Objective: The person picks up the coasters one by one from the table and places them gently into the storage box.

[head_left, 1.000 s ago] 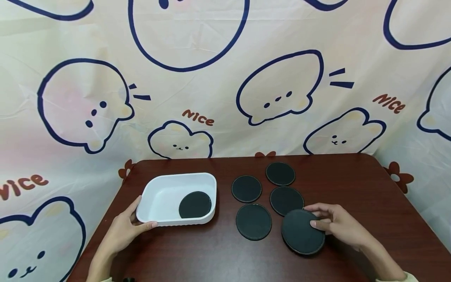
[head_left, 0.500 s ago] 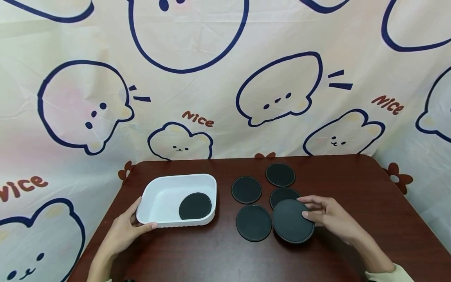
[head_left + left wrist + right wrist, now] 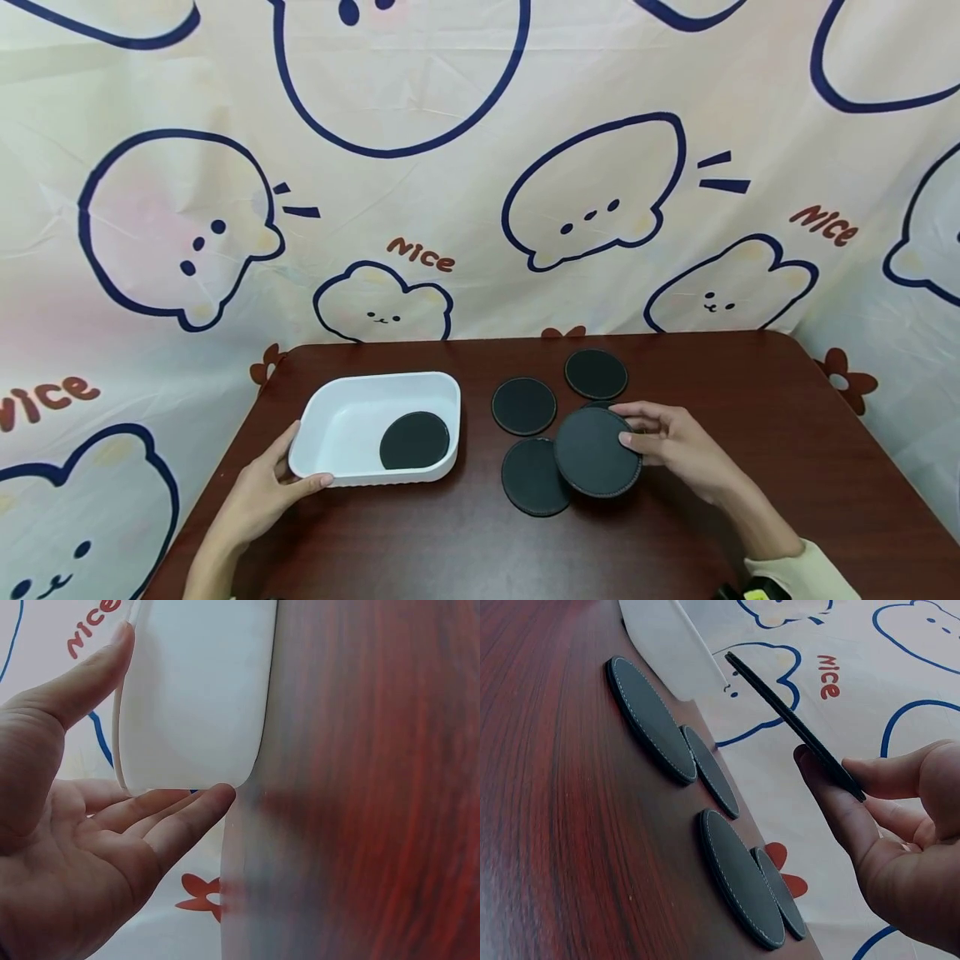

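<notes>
My right hand (image 3: 671, 446) pinches a round black leather coaster (image 3: 597, 454) by its right edge, thumb on top and fingers beneath. Seen edge-on in the right wrist view, this coaster (image 3: 787, 712) is raised above the table. It overlaps two of the coasters lying below, hiding most of one. My left hand (image 3: 258, 492) holds the left front corner of a white plastic tray (image 3: 337, 417), thumb along the front rim and fingers against the left end (image 3: 199, 742). One black coaster (image 3: 415, 440) lies inside the tray, toward its right side.
To the tray's right, other black coasters lie flat on the dark brown table (image 3: 420, 542): one at the back (image 3: 596, 373), a left coaster (image 3: 523, 406) and a front coaster (image 3: 534, 479). Behind the table hangs a cartoon-printed cloth (image 3: 480, 208).
My right hand has carried the coaster left and farther back, until it overlaps the front coaster and covers most of another. My left hand and the tray have stayed in place.
</notes>
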{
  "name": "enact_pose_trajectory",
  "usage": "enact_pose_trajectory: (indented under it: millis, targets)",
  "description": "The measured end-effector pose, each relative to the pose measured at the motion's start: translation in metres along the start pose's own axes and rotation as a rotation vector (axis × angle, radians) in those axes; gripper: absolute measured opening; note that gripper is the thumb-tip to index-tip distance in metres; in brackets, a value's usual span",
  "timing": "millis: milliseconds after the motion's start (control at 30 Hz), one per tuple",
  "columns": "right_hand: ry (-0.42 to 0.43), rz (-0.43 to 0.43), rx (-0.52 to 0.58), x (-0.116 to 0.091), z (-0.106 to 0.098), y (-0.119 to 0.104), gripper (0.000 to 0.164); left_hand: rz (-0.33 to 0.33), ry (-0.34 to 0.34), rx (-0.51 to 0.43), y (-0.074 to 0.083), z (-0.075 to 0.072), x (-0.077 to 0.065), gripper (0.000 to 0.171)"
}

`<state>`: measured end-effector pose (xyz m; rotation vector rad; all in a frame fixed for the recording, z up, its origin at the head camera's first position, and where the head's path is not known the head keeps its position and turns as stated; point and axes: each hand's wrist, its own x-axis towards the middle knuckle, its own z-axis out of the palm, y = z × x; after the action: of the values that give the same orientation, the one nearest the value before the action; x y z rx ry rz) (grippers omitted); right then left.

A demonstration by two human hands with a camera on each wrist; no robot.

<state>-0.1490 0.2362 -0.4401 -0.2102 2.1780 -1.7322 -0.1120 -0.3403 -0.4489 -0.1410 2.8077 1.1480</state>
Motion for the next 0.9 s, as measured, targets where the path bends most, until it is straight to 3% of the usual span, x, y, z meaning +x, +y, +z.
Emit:
enact_pose_trajectory:
  millis: [467, 900]
  targets:
    - [-0.053, -0.042, 0.062, 0.018, 0.019, -0.005, 0.065, 0.04, 0.011, -0.044, -0.001, 0.002, -0.001, 0.112]
    - [-0.06, -0.039, 0.096, 0.038, 0.044, -0.014, 0.06, 0.026, -0.007, -0.047, 0.0, 0.003, 0.001, 0.113]
